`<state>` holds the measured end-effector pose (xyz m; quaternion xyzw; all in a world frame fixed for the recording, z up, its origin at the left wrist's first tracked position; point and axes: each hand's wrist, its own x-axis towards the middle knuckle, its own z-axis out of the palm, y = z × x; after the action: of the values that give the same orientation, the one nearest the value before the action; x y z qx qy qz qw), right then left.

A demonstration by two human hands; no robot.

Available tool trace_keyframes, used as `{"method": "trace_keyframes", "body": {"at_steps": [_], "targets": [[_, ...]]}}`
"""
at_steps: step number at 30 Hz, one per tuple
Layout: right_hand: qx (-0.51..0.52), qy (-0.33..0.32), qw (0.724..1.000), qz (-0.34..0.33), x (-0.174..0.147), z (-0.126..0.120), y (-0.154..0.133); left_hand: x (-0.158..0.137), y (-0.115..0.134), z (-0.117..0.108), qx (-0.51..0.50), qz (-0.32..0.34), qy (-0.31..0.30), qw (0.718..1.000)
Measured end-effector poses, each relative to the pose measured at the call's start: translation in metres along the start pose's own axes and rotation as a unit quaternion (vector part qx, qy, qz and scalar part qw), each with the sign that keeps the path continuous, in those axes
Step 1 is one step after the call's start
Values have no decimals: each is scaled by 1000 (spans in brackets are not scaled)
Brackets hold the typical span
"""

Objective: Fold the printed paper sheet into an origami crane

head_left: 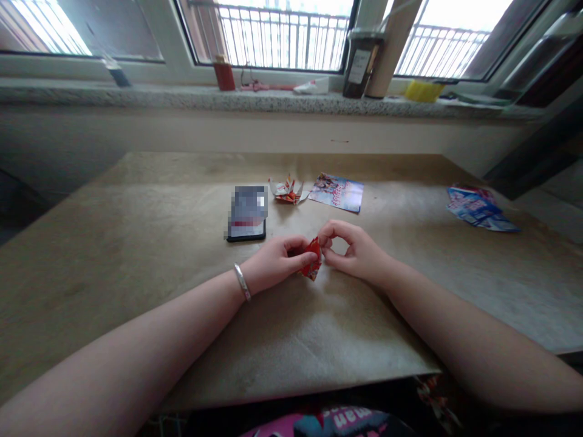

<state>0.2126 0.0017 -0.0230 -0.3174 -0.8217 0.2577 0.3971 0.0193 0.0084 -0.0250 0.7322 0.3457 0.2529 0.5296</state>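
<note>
Above the middle of the table my left hand point(277, 258) pinches a small red folded paper point(313, 271) with printed patterns, thumb on top and fingers curled behind. My right hand point(357, 250) is at the paper's right edge, thumb and forefinger bent into a ring and closed at the tips against it. Just beyond the hands stands a folded paper piece point(288, 193) in red and white with pointed tips. A flat printed sheet point(339, 192) in blue and purple lies to its right.
A phone with a blurred screen point(247, 212) lies left of the folded piece. Several blue and red printed papers point(480, 209) are piled at the table's right. Along the granite windowsill point(173, 100) stand a red container point(224, 74), a dark lidded jar point(361, 64) and a yellow object point(423, 91).
</note>
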Motion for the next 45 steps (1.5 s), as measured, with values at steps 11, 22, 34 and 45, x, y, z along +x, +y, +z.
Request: {"method": "trace_keyframes", "body": {"at_steps": [11, 22, 34, 45], "targets": [[-78, -4, 995, -61, 0, -5, -4, -1, 2, 3, -48, -8, 2, 999], [-139, 39, 988, -52, 0, 4, -5, 1, -4, 4, -54, -21, 43, 997], [-159, 38, 984, -67, -1, 0, -6, 0, 1, 3, -81, -24, 41, 996], [-138, 44, 989, -42, -2, 3, -3, 0, 1, 4, -82, -19, 82, 993]]}}
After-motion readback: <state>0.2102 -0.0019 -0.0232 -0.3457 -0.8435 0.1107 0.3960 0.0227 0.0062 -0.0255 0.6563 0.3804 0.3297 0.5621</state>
